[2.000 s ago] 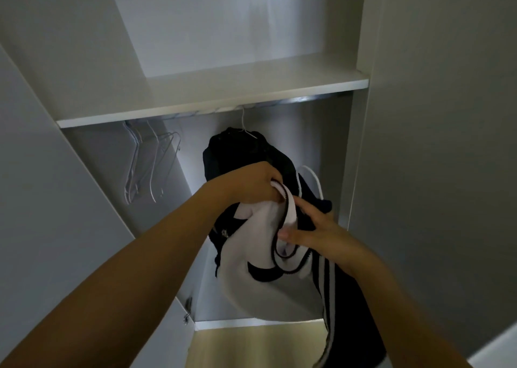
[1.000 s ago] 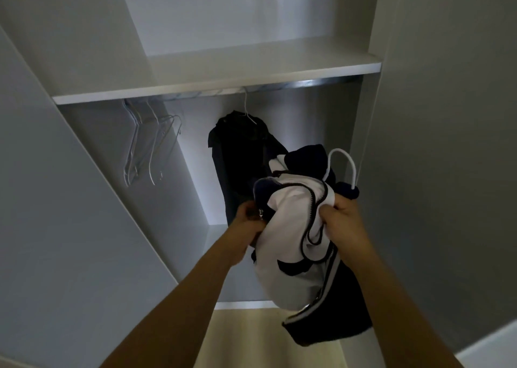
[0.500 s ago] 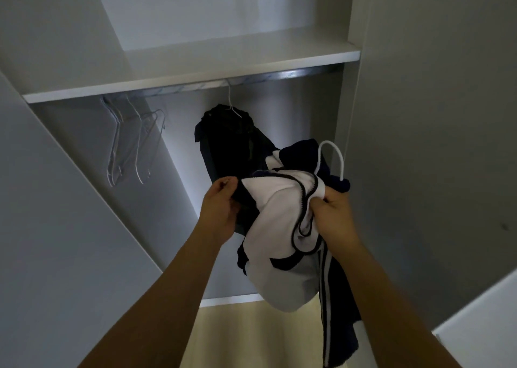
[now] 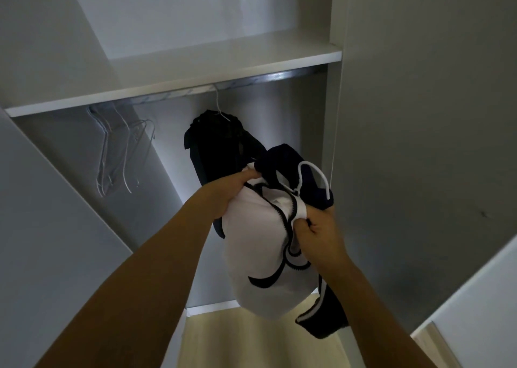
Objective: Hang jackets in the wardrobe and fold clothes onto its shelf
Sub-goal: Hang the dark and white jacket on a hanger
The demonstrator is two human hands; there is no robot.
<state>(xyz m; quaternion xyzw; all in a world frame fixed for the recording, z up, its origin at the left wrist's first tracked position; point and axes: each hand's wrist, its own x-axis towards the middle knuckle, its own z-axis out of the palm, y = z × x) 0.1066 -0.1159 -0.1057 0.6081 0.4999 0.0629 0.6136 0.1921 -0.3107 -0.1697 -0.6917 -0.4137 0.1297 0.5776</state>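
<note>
Holding a white-and-navy jacket [image 4: 260, 255] at centre frame, both hands were closed on its fabric: the left hand [image 4: 232, 194] clenched a fold near the collar, the right hand [image 4: 319, 233] pinched the zipper edge. The jacket hung bunched, inside out by the look of it, with a white hanger [image 4: 312, 178] whose hook rose from the collar at centre right. It was in front of the wardrobe opening, below the rail [image 4: 251, 80] and not yet on it.

Judgement: step in hand was settling the jacket on its hanger before hooking it up. To do this well, seat both shoulders squarely, draw the zipper edges together so the front does not slide off, then lift by the hook to the free stretch of rail right of the dark garment [image 4: 221, 146] already hanging at centre. Empty wire hangers [image 4: 117, 152] hung at left. The shelf [image 4: 195, 68] ran across the upper frame.

Markings: a dark curved mark showed on the white panel; no lettering legible.
</note>
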